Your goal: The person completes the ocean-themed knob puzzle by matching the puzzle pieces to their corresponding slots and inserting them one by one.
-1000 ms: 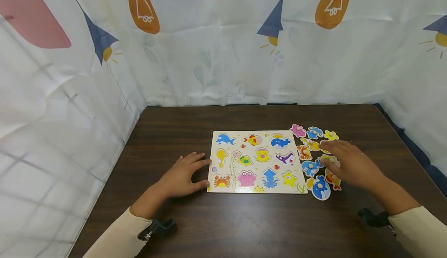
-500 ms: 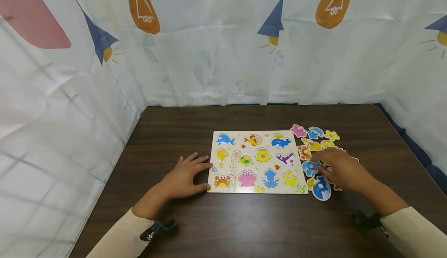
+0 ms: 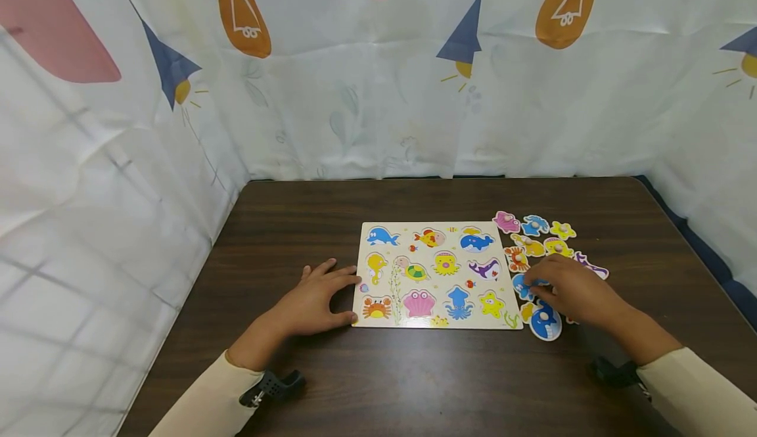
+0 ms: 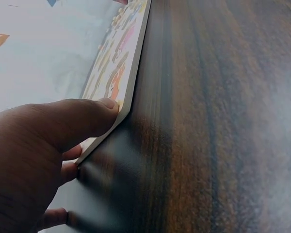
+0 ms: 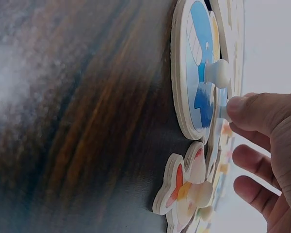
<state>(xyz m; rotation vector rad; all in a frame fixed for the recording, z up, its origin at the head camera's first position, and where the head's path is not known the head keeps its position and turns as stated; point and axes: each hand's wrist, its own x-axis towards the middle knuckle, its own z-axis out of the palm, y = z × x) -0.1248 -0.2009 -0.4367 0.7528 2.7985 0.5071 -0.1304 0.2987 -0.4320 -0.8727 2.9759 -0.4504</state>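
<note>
A flat wooden puzzle board point(image 3: 387, 296) with sea-animal pictures lies on the table. My left hand point(image 3: 313, 300) rests at its left side, fingers spread. In the left wrist view the thumb point(image 4: 94, 116) lies on the board's near corner, and other fingertips touch its edge. To the right of the board my right hand point(image 3: 576, 290) reaches over a cluster of loose knobbed pieces. Its thumb and index finger pinch the knob of a light blue whale piece point(image 3: 520, 286), partly hidden by the hand. Nearest in the right wrist view are a round blue whale piece point(image 5: 201, 104) and a red-and-yellow fish piece point(image 5: 184, 199).
Around the right hand lie a pink piece point(image 3: 506, 222), a blue piece point(image 3: 535, 225), a yellow star point(image 3: 562, 230), an orange crab point(image 3: 517, 259) and a purple piece point(image 3: 597, 271). The dark wooden table point(image 3: 402, 384) meets a printed white curtain point(image 3: 367, 128) behind.
My right hand has moved left and its fingers have closed in on the light blue whale piece, uncovering the yellow and purple pieces behind. The left hand has barely moved.
</note>
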